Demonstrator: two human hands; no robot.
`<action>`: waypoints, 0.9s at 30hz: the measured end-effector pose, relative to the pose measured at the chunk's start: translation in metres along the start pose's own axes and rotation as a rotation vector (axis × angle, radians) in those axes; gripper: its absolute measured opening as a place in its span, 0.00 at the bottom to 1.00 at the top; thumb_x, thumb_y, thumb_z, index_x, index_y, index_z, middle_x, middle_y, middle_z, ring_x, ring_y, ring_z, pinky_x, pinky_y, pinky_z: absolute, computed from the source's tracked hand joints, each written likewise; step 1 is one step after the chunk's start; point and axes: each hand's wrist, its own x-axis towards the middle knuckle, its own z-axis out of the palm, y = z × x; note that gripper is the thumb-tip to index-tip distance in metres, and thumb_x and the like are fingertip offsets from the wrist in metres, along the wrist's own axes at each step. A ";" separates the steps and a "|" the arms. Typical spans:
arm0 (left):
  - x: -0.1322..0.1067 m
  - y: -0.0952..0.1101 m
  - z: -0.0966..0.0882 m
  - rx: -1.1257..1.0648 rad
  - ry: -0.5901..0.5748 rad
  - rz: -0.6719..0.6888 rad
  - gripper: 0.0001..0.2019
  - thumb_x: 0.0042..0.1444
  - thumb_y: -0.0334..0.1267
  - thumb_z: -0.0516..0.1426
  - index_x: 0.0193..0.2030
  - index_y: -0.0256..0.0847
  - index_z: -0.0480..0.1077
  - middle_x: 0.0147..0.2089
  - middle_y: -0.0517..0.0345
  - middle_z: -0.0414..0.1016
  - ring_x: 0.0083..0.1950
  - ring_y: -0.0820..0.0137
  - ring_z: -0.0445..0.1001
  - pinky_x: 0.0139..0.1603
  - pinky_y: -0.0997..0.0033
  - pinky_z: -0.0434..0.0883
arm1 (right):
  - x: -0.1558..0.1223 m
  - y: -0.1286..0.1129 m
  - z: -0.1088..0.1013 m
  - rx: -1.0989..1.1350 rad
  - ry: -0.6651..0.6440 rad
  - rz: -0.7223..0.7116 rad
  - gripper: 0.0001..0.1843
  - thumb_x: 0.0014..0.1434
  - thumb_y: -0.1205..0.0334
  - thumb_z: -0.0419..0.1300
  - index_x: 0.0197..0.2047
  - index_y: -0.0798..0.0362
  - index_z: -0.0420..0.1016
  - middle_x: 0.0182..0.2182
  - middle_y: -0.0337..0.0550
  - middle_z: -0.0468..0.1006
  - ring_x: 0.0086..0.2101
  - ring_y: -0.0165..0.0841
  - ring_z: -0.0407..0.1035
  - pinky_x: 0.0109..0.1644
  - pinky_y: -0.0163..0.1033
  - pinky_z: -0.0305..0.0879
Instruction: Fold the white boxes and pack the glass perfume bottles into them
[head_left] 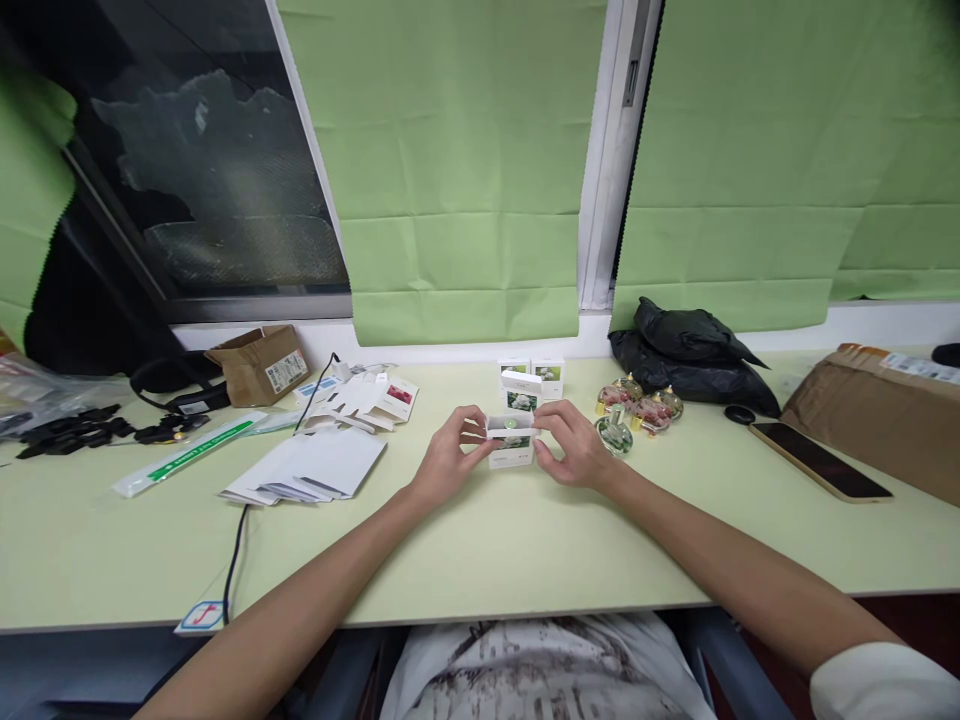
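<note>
A small white box (511,446) with its top flaps open stands on the pale green table (480,560), and something green shows inside it. My left hand (448,458) pinches its left side and my right hand (571,444) pinches its right side. Just behind it are three more small white boxes (523,387) with flower pictures, one stacked in front. To the right of my right hand lie several small round glass bottles (637,408) with flowers inside.
Flat white cartons (307,468) and unfolded box blanks (360,398) lie at left, with a black cable (238,540), a brown cardboard box (259,364) and black clips. A phone (819,460), a brown parcel (877,410) and a black bag (694,355) are at right.
</note>
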 end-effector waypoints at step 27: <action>0.000 0.004 -0.006 0.102 -0.009 0.207 0.12 0.64 0.46 0.62 0.49 0.45 0.68 0.50 0.56 0.71 0.36 0.73 0.73 0.35 0.69 0.73 | 0.005 -0.003 0.002 0.063 0.011 0.031 0.16 0.63 0.68 0.60 0.53 0.47 0.68 0.49 0.52 0.78 0.53 0.46 0.73 0.57 0.58 0.72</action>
